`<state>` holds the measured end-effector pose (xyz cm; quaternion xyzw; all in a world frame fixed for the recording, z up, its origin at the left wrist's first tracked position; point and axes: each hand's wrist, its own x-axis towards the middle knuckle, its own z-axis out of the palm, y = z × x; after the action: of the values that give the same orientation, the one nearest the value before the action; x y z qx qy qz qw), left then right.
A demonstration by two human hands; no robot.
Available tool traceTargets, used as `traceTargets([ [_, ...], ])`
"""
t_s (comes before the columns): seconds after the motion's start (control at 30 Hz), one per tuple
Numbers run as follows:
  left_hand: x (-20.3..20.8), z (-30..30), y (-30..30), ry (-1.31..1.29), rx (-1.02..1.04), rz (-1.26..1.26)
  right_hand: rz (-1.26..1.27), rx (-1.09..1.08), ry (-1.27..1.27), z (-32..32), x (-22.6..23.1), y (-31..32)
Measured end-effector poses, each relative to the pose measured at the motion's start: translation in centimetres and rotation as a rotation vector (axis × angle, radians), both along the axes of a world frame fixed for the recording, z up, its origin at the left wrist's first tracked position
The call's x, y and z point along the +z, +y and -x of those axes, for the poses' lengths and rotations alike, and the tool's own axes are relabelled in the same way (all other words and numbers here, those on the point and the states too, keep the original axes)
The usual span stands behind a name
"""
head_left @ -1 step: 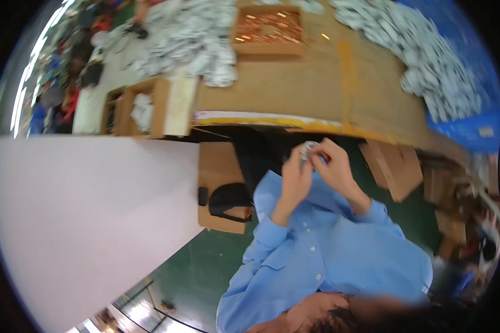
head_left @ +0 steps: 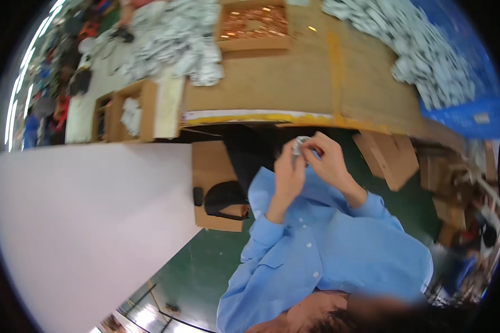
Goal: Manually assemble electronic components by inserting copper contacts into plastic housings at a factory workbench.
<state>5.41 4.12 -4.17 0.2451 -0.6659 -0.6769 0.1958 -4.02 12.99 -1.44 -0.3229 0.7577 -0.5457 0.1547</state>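
Above my lap, just off the table's front edge, my left hand (head_left: 289, 173) and my right hand (head_left: 329, 162) meet around a small whitish-grey piece (head_left: 300, 143). My left fingers close on it from below. The right thumb and fingertips pinch at its upper side. Fingers cover most of the piece, so its exact kind cannot be made out. On the table beyond lie a heap of similar-coloured light-grey pieces (head_left: 175, 47) at the left and another heap of light-grey pieces (head_left: 397, 53) at the right.
A cardboard tray (head_left: 255, 44) holds many copper-coloured parts; one loose copper-coloured part (head_left: 313, 28) lies beside it. Cardboard boxes (head_left: 148, 108) stand at the table's left, a blue crate (head_left: 466, 121) at the right. A white panel (head_left: 94, 222) fills the left. A black bag (head_left: 225, 197) rests on cardboard.
The whole scene has shifted slightly to the left in the picture. My hands stay together on the small whitish-grey piece, with little change in the fingers.
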Motion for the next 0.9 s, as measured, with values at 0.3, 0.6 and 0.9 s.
traceTargets([
  [0.3,-0.9,0.7,1.0,-0.093,-0.054,0.045,-0.051,-0.097,0.011,0.3,-1.1,1.3],
  [0.6,-0.5,0.2,0.1,-0.046,-0.093,0.405,-0.036,-0.174,-0.161,0.6,-2.3,1.6],
  [0.9,0.2,0.2,-0.3,0.045,-0.064,0.394,-0.037,-0.065,-0.100,0.1,-1.4,1.6],
])
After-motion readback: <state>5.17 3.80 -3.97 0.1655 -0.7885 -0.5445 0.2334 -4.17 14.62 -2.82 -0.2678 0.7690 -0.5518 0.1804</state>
